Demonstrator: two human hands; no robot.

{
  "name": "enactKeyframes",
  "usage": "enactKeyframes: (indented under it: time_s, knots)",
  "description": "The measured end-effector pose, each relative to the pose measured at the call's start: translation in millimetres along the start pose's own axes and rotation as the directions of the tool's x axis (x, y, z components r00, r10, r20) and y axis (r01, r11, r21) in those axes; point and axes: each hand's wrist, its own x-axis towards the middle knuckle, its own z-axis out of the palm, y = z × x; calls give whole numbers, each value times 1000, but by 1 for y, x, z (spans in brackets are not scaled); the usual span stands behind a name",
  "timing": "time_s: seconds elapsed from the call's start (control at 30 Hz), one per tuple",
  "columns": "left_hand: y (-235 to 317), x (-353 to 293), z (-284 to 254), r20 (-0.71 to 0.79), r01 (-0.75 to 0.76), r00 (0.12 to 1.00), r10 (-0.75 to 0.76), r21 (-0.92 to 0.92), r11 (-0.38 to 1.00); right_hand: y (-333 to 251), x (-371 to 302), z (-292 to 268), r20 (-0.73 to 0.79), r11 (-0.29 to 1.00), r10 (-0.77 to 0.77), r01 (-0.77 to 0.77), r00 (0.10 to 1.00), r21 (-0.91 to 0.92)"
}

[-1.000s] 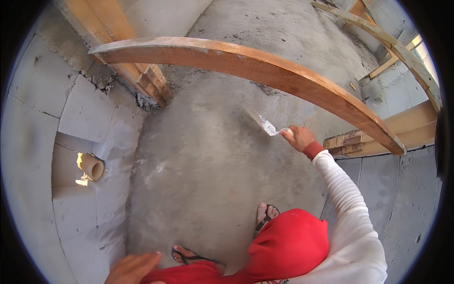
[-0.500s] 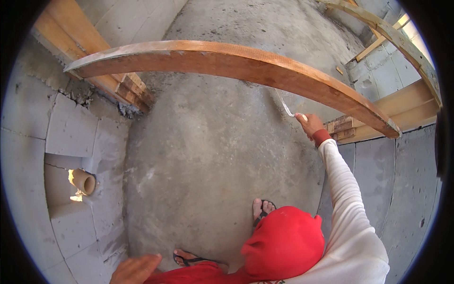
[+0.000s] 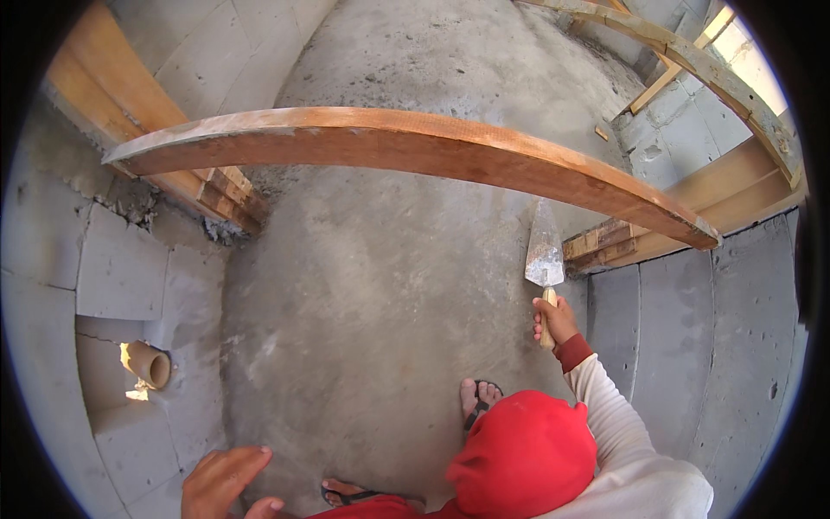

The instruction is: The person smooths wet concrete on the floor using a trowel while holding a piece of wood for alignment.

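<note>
My right hand [image 3: 560, 322] is closed around the wooden handle of a pointed trowel [image 3: 544, 253]. Its grey, mortar-stained blade points away from me, with the tip just short of the curved wooden beam [image 3: 380, 143]. That beam spans the space ahead of both hands. At the lower left, my left hand [image 3: 223, 478] holds nothing, its fingers apart, near the left block wall. Part of it is cut off by the lower edge.
Grey block walls [image 3: 121, 264] stand on both sides, with a pipe end [image 3: 154, 366] sticking out of a niche at left. Timber [image 3: 670, 208] supports the beam's right end. Below are a concrete floor [image 3: 363, 303], my sandalled foot [image 3: 469, 398] and a red cloth bulge [image 3: 523, 454].
My right hand has drawn back toward me with the trowel, turning its blade face into view. My left hand has shifted slightly left and its fingers have spread.
</note>
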Motion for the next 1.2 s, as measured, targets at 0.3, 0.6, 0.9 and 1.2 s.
enactKeyframes:
  time_s: [0.3,0.6,0.9,1.2]
  knots:
    - [-12,-1,-4,-48,72,996,-76,-84,994,-15,96,110,-99,995,-66,58,993,-80]
    - [12,-41,20,-274,334,854,-442,-363,870,-153,247,272,-97,786,-353,238,931,-571]
    - [2,-21,20,-255,311,882,-396,-316,896,-182,216,193,-27,450,-617,325,787,-832]
    - [-30,-3,16,-199,267,922,-332,-295,917,-173,268,116,-202,970,-206,171,958,-175]
